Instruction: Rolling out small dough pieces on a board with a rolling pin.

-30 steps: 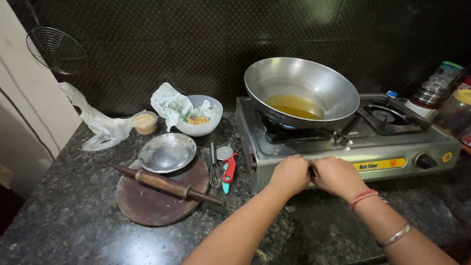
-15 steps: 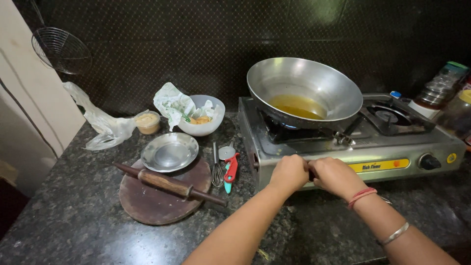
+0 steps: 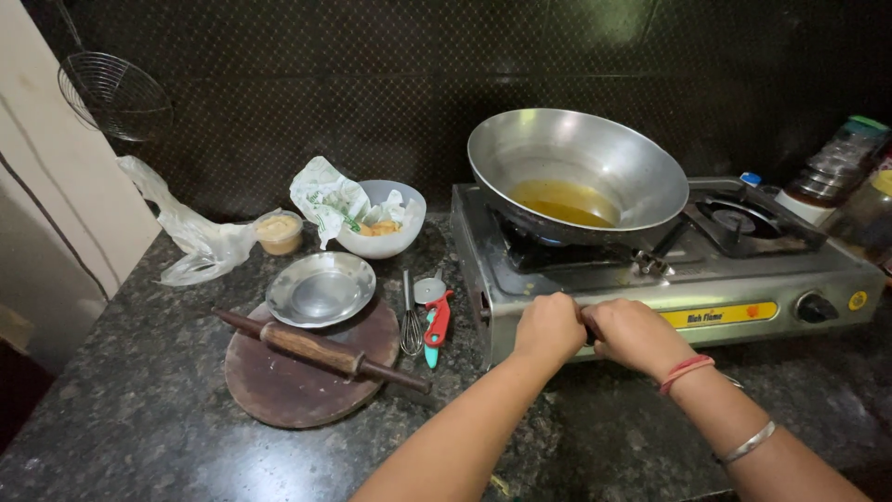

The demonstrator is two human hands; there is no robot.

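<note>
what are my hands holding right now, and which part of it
Both the left hand and right hand close together at the stove front, where a knob would sit; what they grip is hidden.

Stove knob (image 3: pixel 587 327) behind both hands

Left hand (image 3: pixel 550 327) and right hand (image 3: pixel 636 336) side by side, fingers curled, forearms extended forward.

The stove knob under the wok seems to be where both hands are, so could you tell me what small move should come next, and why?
Probably a small turn of the knob, hidden between the left hand and right hand. Both press on the stove front below the wok, which holds oil, and no flame shows under it.
</note>
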